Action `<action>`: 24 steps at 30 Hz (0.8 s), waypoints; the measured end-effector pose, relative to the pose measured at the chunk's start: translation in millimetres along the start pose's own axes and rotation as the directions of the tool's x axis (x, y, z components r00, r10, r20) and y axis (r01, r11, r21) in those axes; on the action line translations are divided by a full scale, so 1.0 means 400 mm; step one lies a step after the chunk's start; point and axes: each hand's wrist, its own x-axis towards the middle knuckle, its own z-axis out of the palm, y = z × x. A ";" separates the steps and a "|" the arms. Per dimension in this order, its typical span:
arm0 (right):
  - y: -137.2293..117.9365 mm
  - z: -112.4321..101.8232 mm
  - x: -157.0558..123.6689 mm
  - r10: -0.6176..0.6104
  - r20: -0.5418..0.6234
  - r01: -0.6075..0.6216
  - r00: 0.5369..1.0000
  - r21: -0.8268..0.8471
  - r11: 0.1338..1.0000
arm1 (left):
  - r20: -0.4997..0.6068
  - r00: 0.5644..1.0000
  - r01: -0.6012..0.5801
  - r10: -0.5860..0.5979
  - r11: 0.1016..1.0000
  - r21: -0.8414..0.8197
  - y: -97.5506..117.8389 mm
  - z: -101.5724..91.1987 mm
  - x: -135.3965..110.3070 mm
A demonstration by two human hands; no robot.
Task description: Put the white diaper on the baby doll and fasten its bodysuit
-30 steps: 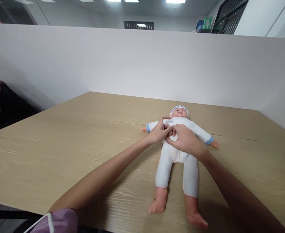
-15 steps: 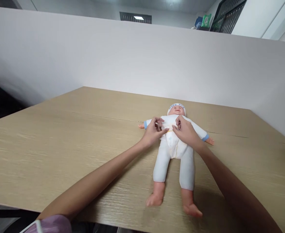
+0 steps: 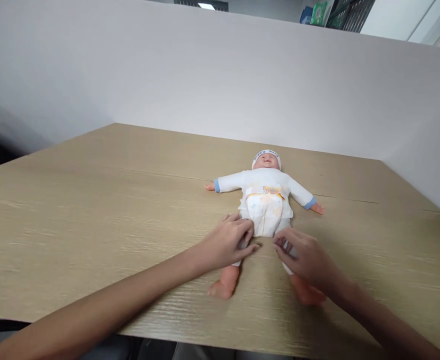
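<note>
A baby doll [image 3: 268,176] in a white suit with blue cuffs lies on its back, its head toward the far side and its arms spread. Around its hips is a white diaper [image 3: 264,212], with an orange-patterned band across the belly. My left hand [image 3: 231,242] is over the doll's left-side leg in the picture, fingers bent and thumb held apart. Over the other leg, my right hand [image 3: 304,255] has bent fingers near the diaper's lower edge, with a gap to the thumb. Both hands partly hide the legs.
The doll lies on a wide wooden table [image 3: 111,200] with a thin seam across it. A pale partition [image 3: 205,75] rises behind the table. Beyond its top show a green package [image 3: 319,13] and a dark grille [image 3: 351,17].
Both hands have moved from the belly band down to the upper legs, and the band is now uncovered. The doll's legs look spread wider. The view has tilted down.
</note>
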 end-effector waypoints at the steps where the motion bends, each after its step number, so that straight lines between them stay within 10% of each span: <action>1: 0.009 0.000 0.004 0.052 -0.018 -0.053 0.998 -0.024 0.998 | -0.022 0.999 0.046 -0.045 0.999 0.026 0.002 0.007 0.007; 8: -0.010 0.042 0.031 0.078 -0.170 -0.117 0.982 -0.235 0.965 | -0.118 0.968 0.222 -0.221 0.975 -0.002 0.013 0.027 0.032; 24: -0.017 0.072 -0.006 0.120 -0.194 -0.135 0.974 -0.066 0.989 | -0.239 0.970 -0.008 -0.048 0.974 -0.228 0.000 0.046 0.020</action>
